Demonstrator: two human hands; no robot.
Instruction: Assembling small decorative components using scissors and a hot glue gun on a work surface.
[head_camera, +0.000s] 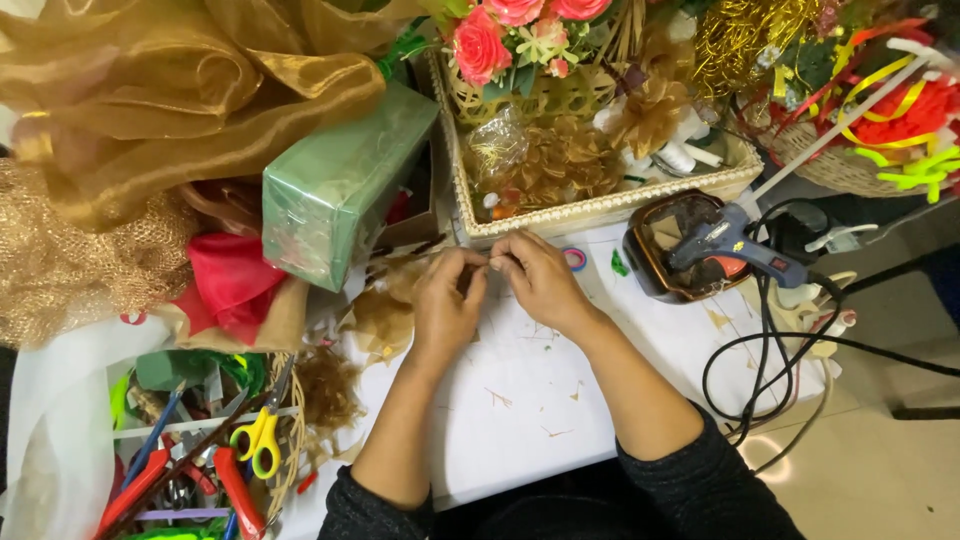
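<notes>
While both hands are brought together at frame centre, a small brown wire-like piece (490, 262) is pinched betw. fingertips of left hand (445, 305) & right hand (541, 280), just below the woven tray (600, 207). Glue gun (735, 245) is seen right of centre on its dark stand (660, 262); green foam block (340, 190) upper left; yellow scissors (260, 440) lower left.

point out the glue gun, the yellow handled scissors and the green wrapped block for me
glue gun (735, 245), head view, on its blue body.
yellow-handled scissors (262, 440), head view, on the yellow handle loops.
green wrapped block (345, 185), head view, on its broad top face.
</notes>
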